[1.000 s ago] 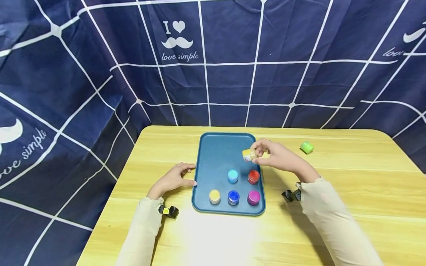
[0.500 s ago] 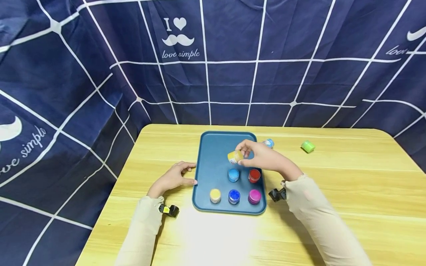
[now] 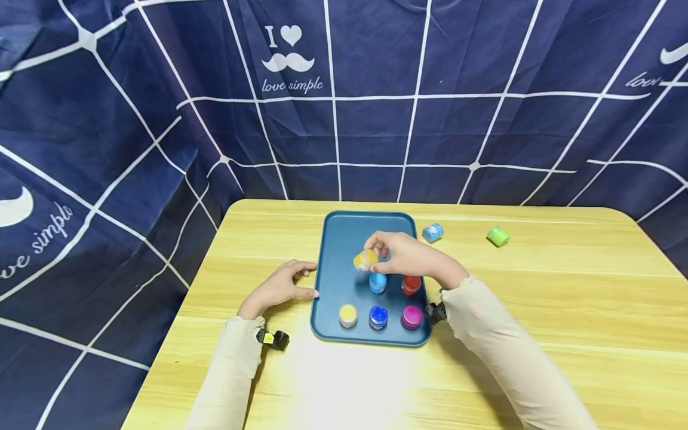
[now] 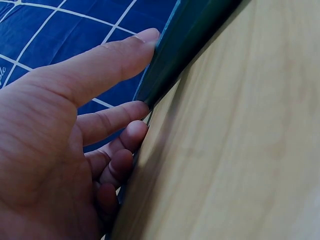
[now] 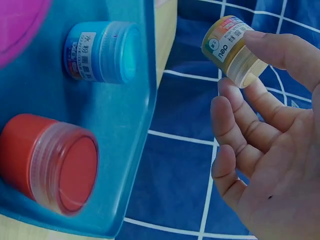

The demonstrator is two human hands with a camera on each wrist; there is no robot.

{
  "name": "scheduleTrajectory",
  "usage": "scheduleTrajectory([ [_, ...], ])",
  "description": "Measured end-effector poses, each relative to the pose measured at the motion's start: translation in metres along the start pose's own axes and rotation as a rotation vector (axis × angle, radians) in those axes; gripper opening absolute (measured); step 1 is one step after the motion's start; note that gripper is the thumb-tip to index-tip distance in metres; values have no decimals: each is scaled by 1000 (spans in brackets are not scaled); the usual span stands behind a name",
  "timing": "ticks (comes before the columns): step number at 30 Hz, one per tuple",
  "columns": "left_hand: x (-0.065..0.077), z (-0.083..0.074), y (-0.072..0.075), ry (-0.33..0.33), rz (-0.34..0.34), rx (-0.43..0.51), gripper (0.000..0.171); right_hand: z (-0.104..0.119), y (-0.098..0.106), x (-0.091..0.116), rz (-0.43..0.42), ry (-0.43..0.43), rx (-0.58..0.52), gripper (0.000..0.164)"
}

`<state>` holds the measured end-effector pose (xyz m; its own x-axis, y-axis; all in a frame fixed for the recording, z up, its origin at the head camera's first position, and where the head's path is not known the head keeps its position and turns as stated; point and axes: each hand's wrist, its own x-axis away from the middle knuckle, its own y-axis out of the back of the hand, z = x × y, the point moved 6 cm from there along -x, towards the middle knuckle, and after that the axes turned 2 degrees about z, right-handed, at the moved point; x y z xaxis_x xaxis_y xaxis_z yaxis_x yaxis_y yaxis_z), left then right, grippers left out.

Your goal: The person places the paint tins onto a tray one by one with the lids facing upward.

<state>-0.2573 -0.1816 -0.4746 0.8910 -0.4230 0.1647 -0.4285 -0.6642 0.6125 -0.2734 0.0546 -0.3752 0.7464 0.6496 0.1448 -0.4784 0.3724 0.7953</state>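
My right hand (image 3: 403, 254) pinches a small yellow paint jar (image 3: 365, 260) between thumb and fingers, tilted above the blue tray (image 3: 338, 233). In the right wrist view this yellow jar (image 5: 227, 45) shows a printed label and a clear lid. Below it on the tray stand a light blue jar (image 3: 377, 283) and a red jar (image 3: 411, 285). A front row holds a pale yellow jar (image 3: 347, 316), a dark blue jar (image 3: 378, 318) and a magenta jar (image 3: 411, 318). My left hand (image 3: 279, 291) rests at the tray's left edge, thumb and fingertips touching its side.
Two more jars lie on their sides on the wooden table (image 3: 564, 286), right of the tray: a blue jar (image 3: 432, 232) and a green jar (image 3: 498, 236). A dark blue gridded cloth (image 3: 376, 131) hangs behind and left of the table.
My right hand has carried the yellow jar leftward over the tray, then slightly nearer, uncovering the blue jar lying on the table. The left hand stays put.
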Motion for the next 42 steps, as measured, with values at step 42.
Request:
scheduleTrajectory([
  [42,-2,4,1,3,-17,-1,67,13,-44,-47,215,-65,341,36],
])
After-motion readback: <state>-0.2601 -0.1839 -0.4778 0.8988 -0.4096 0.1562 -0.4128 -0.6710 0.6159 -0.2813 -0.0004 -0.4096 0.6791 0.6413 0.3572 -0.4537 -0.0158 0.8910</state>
